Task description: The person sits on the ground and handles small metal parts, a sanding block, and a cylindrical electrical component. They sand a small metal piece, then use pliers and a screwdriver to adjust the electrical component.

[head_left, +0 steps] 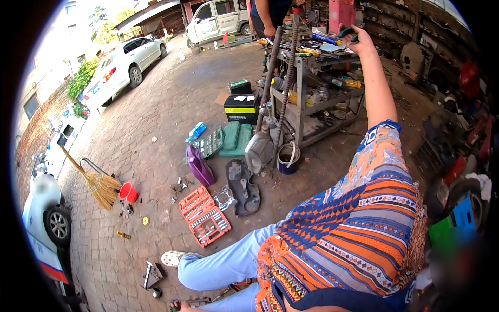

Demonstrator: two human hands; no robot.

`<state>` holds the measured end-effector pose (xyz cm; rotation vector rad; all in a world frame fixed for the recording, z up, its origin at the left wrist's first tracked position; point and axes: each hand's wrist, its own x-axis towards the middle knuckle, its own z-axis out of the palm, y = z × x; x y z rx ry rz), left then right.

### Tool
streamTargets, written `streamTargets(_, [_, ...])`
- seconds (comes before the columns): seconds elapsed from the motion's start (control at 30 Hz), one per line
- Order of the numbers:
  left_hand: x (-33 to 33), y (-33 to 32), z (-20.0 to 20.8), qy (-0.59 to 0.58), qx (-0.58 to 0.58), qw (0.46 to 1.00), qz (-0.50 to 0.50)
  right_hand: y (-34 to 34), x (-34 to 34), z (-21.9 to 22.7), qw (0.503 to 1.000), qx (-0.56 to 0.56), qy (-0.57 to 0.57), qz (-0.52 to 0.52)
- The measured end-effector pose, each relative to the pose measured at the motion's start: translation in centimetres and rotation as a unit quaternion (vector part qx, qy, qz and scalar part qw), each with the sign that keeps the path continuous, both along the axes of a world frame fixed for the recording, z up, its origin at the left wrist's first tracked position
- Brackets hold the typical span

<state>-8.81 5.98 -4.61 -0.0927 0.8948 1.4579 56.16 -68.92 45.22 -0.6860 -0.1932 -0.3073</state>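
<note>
My right arm reaches up to the cluttered metal workbench (300, 99) at the far right. Over its top, my right hand (362, 42) is closed around a hand tool with dark green handles (347, 33); its working end cannot be made out. At the lower edge shows a small part of my left hand (180, 307), its fingers curled by something greenish, mostly cut off. Near my shoe (174, 258) a dark box-shaped part (153, 275) lies on the paving. Beyond it, an orange socket set case (204, 216) lies open, with sockets in it.
Another person's hand (270, 31) rests at the bench's far side. A purple jug (200, 166), a black plastic cover (241, 187), green cases (236, 138), a blue bucket (287, 165), a red bucket (128, 192) and a straw broom (100, 188) occupy the paving. Cars (122, 63) stand left.
</note>
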Motion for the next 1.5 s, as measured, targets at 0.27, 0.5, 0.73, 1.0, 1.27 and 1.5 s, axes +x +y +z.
streamTargets(0.27, [-6.6,7.8,-5.7,-0.102,0.055,0.993,0.001,-6.3,7.1,1.1,0.997,0.049,-0.054,0.031])
streamTargets(0.5, [1.0,-7.0,7.2,-0.056,0.107,0.991,-0.06,6.7,-1.2,0.6,0.974,-0.179,-0.072,-0.12])
streamTargets(0.73, [-1.7,-11.3,12.4,-0.066,0.1,0.991,-0.062,35.2,-17.6,-7.5,0.823,-0.367,-0.15,0.408])
streamTargets(1.0, [-3.5,-20.7,15.8,-0.017,0.108,0.987,-0.114,50.1,-39.1,-19.6,0.393,-0.511,-0.209,0.735])
streamTargets(1.27, [-5.4,-28.1,18.3,0.062,0.101,0.986,-0.121,49.9,-46.6,-25.9,0.161,-0.545,-0.386,0.727])
streamTargets(1.5, [-5.7,-29.2,18.4,0.061,0.076,0.982,-0.162,49.8,-47.3,-26.4,0.095,-0.57,-0.442,0.686])
